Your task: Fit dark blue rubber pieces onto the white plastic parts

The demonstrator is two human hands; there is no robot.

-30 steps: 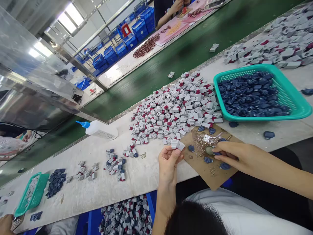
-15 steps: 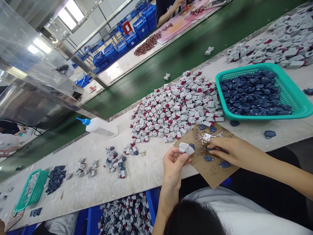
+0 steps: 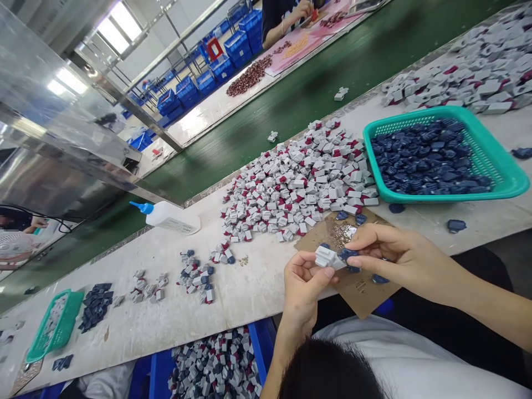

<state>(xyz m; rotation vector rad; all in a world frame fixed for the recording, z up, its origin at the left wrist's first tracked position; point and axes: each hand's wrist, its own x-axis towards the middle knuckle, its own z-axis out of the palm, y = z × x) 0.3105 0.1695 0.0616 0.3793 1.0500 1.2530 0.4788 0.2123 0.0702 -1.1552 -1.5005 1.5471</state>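
Note:
My left hand point(image 3: 305, 282) pinches a light grey plastic part point(image 3: 326, 257) between thumb and fingers. Closed on a small dark blue plastic piece point(image 3: 346, 255), my right hand point(image 3: 386, 255) brings it up against the grey part's right end; whether the two are joined I cannot tell. Below both hands lies a brown board point(image 3: 362, 299) with a shiny wet smear point(image 3: 343, 235) and several dark blue pieces. A large heap of grey parts with dark red bits point(image 3: 291, 183) is just beyond the board.
A green basket point(image 3: 509, 191) of dark blue pieces stands at the right. A white bottle with a blue nozzle point(image 3: 177, 218) lies left of the heap. Below the table edge is a blue crate point(image 3: 160, 371) of parts. A green conveyor point(image 3: 233, 147) runs behind; a co-worker's hand point(image 3: 301, 11) shows across it.
My right hand has lifted a dark blue piece from the board and brought it left to the grey part. My left hand has shifted slightly right. Loose parts on the conveyor have moved left.

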